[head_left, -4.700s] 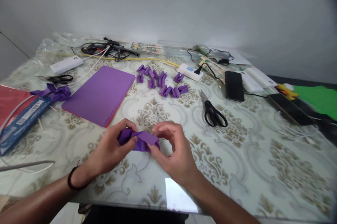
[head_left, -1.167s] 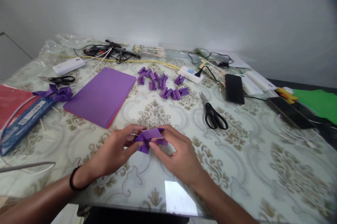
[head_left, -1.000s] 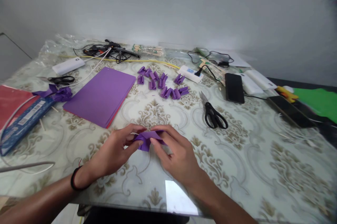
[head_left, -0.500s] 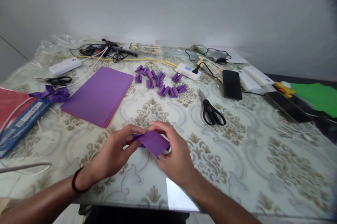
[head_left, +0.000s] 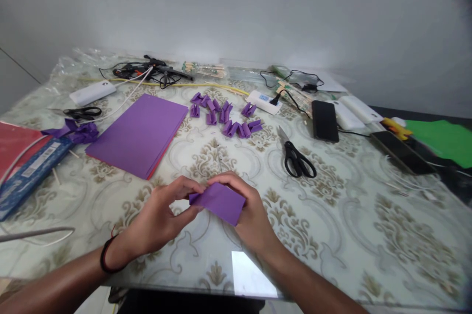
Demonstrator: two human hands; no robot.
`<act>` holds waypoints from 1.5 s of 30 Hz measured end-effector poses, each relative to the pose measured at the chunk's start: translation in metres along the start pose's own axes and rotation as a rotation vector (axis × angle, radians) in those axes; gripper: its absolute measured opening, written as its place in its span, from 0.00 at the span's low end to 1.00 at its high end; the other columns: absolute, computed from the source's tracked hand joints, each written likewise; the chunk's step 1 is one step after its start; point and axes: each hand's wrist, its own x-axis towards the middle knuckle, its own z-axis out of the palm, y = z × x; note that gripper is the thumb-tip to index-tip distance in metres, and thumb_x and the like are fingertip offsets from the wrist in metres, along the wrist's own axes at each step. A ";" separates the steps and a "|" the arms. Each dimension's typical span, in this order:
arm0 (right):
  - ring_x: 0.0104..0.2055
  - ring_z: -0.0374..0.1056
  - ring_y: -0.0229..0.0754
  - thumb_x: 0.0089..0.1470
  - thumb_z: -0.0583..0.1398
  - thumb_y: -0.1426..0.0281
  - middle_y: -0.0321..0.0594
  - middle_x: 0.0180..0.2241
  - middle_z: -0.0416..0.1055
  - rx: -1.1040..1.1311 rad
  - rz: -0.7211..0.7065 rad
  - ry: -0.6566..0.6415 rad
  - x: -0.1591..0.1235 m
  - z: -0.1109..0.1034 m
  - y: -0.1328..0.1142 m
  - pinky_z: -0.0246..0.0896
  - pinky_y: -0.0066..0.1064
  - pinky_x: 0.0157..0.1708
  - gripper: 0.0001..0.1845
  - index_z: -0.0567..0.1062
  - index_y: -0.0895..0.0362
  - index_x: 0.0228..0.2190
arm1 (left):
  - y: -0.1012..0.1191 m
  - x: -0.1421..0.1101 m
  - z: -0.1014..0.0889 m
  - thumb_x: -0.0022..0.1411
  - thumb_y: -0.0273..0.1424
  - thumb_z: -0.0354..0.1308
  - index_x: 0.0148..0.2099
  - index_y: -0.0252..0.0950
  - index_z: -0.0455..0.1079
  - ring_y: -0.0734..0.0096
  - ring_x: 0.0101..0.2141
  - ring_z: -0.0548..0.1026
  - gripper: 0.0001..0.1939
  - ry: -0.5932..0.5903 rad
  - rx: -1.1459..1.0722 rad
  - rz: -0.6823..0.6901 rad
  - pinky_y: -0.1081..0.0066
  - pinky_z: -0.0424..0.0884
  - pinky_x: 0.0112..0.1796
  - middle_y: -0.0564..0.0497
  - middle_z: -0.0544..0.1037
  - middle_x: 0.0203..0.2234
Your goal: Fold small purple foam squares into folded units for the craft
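Note:
Both hands pinch one folded piece of purple paper (head_left: 220, 202) just above the near middle of the patterned table (head_left: 368, 215). My left hand (head_left: 162, 215) grips its left corner between thumb and fingers. My right hand (head_left: 250, 215) curls round its right side from behind, fingers over the top edge. Farther back lies a stack of purple sheets (head_left: 142, 133) and a cluster of several small folded purple pieces (head_left: 224, 117).
Black scissors (head_left: 297, 159) lie right of centre, and a second pair (head_left: 81, 112) at far left. Phones (head_left: 324, 119), a power strip (head_left: 262, 101), cables, a white power bank (head_left: 92, 92), a blue packet (head_left: 27, 176), crumpled purple scraps (head_left: 77, 131) and green paper (head_left: 442, 139) ring the table.
The purple piece has been turned and flattened between my hands; a broad flat face now shows toward me, where earlier it looked bunched and creased. Both hands stayed in the same spot.

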 end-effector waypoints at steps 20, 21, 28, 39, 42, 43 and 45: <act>0.40 0.73 0.43 0.57 0.72 0.75 0.36 0.39 0.77 0.133 -0.159 -0.060 -0.001 -0.007 -0.001 0.64 0.32 0.38 0.17 0.85 0.44 0.46 | 0.005 -0.008 -0.006 0.69 0.27 0.67 0.53 0.43 0.74 0.63 0.43 0.88 0.12 -0.011 0.098 0.298 0.71 0.84 0.43 0.50 0.88 0.44; 0.40 0.73 0.43 0.57 0.72 0.74 0.36 0.39 0.76 0.137 -0.165 -0.063 -0.001 -0.007 0.000 0.64 0.32 0.39 0.17 0.85 0.44 0.46 | 0.006 -0.008 -0.006 0.70 0.28 0.68 0.53 0.44 0.74 0.63 0.43 0.88 0.12 -0.015 0.090 0.298 0.71 0.84 0.42 0.50 0.88 0.44; 0.40 0.71 0.43 0.56 0.74 0.69 0.36 0.39 0.74 0.147 -0.167 -0.078 -0.003 -0.007 0.002 0.63 0.33 0.38 0.16 0.83 0.45 0.45 | 0.010 -0.008 -0.009 0.72 0.32 0.68 0.51 0.42 0.73 0.61 0.43 0.88 0.09 -0.046 0.030 0.307 0.71 0.84 0.42 0.47 0.88 0.44; 0.37 0.69 0.41 0.55 0.73 0.74 0.36 0.38 0.73 0.205 -0.108 -0.057 -0.005 -0.005 0.001 0.60 0.30 0.34 0.16 0.84 0.45 0.44 | 0.010 -0.008 -0.010 0.72 0.29 0.67 0.52 0.41 0.74 0.63 0.43 0.89 0.09 -0.070 0.034 0.262 0.73 0.83 0.42 0.47 0.88 0.44; 0.37 0.68 0.40 0.54 0.71 0.76 0.35 0.38 0.72 0.218 -0.107 -0.047 -0.004 -0.003 0.002 0.61 0.30 0.34 0.17 0.84 0.45 0.43 | 0.011 -0.006 -0.009 0.71 0.27 0.67 0.51 0.41 0.74 0.66 0.41 0.89 0.09 -0.068 0.037 0.247 0.76 0.83 0.42 0.50 0.88 0.42; 0.37 0.68 0.40 0.54 0.71 0.77 0.35 0.38 0.72 0.219 -0.108 -0.043 -0.004 -0.002 0.002 0.61 0.30 0.35 0.18 0.84 0.45 0.43 | 0.012 -0.006 -0.008 0.71 0.27 0.66 0.50 0.41 0.74 0.67 0.41 0.88 0.08 -0.066 0.032 0.238 0.77 0.83 0.42 0.51 0.88 0.41; 0.37 0.68 0.40 0.53 0.70 0.77 0.35 0.37 0.72 0.217 -0.114 -0.033 -0.003 -0.001 0.002 0.62 0.30 0.35 0.18 0.85 0.45 0.43 | 0.013 -0.005 -0.006 0.72 0.26 0.65 0.51 0.41 0.73 0.70 0.39 0.88 0.09 -0.056 0.009 0.216 0.78 0.83 0.42 0.53 0.87 0.40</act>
